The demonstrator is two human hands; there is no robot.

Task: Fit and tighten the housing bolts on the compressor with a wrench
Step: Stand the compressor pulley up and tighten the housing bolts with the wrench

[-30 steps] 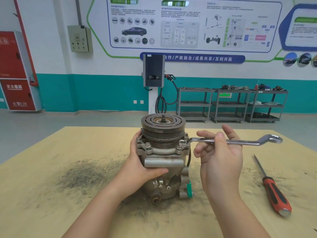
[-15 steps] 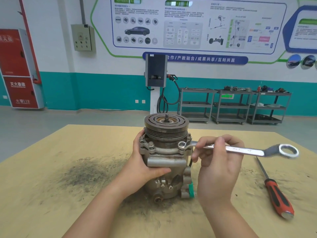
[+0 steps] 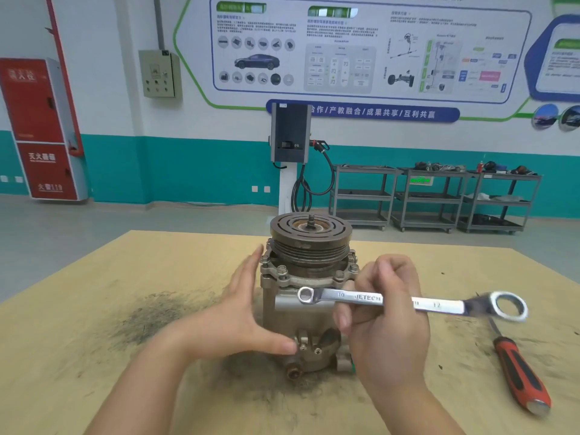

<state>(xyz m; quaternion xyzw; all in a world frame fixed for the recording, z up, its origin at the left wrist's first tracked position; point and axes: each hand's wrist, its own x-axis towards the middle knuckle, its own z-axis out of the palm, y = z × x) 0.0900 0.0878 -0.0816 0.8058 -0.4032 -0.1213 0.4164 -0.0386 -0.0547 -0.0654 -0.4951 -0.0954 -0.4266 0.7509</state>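
A metal compressor (image 3: 301,312) stands upright on the wooden table (image 3: 94,309), its grooved pulley on top. Several bolts (image 3: 281,270) sit in the housing flange below the pulley. My right hand (image 3: 386,324) grips a silver double ring wrench (image 3: 414,304) by its shank. The wrench lies roughly level in front of the housing, its small ring below the flange and off the bolts. My left hand (image 3: 241,312) is open with straight fingers beside the compressor's left side, the thumb near its lower front.
A screwdriver (image 3: 518,368) with a red and black handle lies on the table to the right. Dark grime marks the tabletop around the compressor. Metal shelf carts and a charging post stand beyond the table's far edge.
The wrench has come off the right flange bolt and dropped toward me in front of the housing. My left hand has let go of the compressor body and opened beside it.
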